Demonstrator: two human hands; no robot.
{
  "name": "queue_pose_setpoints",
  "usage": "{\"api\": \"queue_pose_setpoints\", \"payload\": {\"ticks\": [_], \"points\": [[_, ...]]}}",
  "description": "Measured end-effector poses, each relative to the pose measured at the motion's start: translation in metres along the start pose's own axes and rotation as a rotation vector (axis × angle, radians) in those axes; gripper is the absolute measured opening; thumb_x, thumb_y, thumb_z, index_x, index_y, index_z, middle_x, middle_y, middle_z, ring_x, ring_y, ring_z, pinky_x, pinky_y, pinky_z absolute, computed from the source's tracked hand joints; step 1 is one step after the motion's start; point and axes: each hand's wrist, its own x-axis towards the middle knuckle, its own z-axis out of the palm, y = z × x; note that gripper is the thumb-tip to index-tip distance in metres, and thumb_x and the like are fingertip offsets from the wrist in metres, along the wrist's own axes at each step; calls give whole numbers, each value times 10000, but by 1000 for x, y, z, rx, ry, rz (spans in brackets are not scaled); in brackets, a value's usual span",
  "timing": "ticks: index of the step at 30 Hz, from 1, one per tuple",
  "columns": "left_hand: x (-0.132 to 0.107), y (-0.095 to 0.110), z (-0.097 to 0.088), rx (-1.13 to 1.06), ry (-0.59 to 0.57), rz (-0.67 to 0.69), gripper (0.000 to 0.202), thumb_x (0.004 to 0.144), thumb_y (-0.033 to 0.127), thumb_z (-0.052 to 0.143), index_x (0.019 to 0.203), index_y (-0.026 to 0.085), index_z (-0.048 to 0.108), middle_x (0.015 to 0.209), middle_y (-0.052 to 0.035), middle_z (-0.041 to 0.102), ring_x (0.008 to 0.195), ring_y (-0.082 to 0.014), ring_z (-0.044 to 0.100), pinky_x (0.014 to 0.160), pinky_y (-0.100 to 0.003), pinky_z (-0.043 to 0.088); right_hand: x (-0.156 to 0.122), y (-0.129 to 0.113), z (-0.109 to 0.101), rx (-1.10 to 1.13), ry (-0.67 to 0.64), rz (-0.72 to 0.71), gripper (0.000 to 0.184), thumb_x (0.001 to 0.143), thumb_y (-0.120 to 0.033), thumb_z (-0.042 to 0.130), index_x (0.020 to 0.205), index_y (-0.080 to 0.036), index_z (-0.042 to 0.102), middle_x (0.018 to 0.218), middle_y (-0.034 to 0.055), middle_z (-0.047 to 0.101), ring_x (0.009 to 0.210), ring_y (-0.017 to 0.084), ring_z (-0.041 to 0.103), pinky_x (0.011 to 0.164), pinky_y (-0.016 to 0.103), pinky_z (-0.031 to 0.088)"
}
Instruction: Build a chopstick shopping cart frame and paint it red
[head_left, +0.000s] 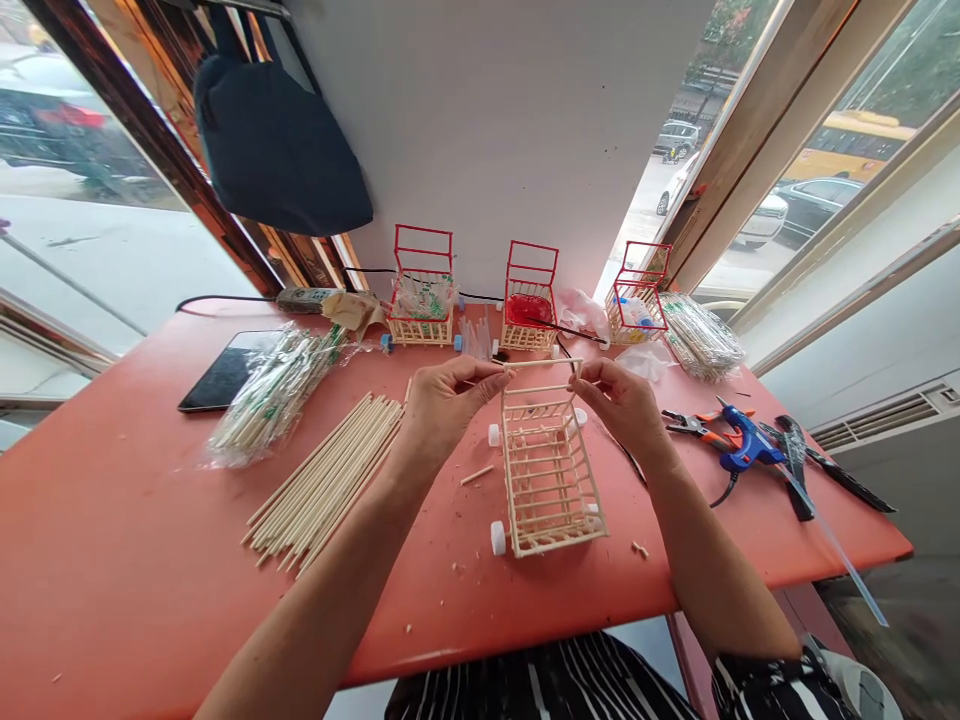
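A small cart (551, 478) built of pale wooden sticks stands on the table in front of me, with white bottle-cap wheels (498, 538) at its sides. At its far end, a stick handle frame (541, 390) rises from the basket. My left hand (456, 395) pinches the left end of the frame's top stick (541, 364) between thumb and fingers. The right end of that stick is pinched by my right hand (616, 400). Fingertips hide both joints. Beside the cart lies a short stick piece (477, 475).
Loose sticks (326, 480) and a bagged bundle (274, 395) lie left, near a black tablet (225, 372). Three red-handled carts (529, 310) stand along the wall. On the right are a blue glue gun (750, 440), pliers (697, 428), black-handled tools (799, 465) and another stick bundle (701, 335).
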Motion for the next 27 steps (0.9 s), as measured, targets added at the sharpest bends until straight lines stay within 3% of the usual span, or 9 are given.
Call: {"api": "queue_pose_setpoints", "payload": {"ticks": [3,8,14,21,27], "points": [[-2,0,-2,-3,-15,-10,190,790,442,825,858,268,858,868,-17,806,839,-197,704,775,-294,518,0,0,1,9,5,9,262,910,-460,709,834,-212,676,830,29,690,751,169,608,707,312,468],[-6,-2,-8,-51,-25,-99,309,767,485,827,952,240,856,862,-36,797,737,-165,647,673,-273,493,-1,1,1,12,15,9,271,911,-466,709,824,-213,666,816,23,684,752,168,606,715,313,470],[-12,-15,-4,-146,-50,-211,356,596,445,935,843,211,830,784,-35,750,732,-167,653,699,-288,527,-1,0,0,8,15,5,223,913,-416,699,831,-211,666,815,13,667,732,153,585,704,301,456],[-14,-22,5,-230,-55,-190,308,586,418,947,755,198,813,809,-50,773,769,-178,680,729,-300,557,-2,0,0,-3,20,-6,255,920,-447,699,830,-211,666,822,21,682,750,160,604,717,301,482],[-15,-25,8,-179,-46,-214,328,586,444,946,764,201,818,798,-64,793,715,-181,675,672,-309,558,-3,-2,-1,-39,29,-15,256,927,-452,688,824,-219,659,823,21,683,755,168,598,715,307,486]]}}
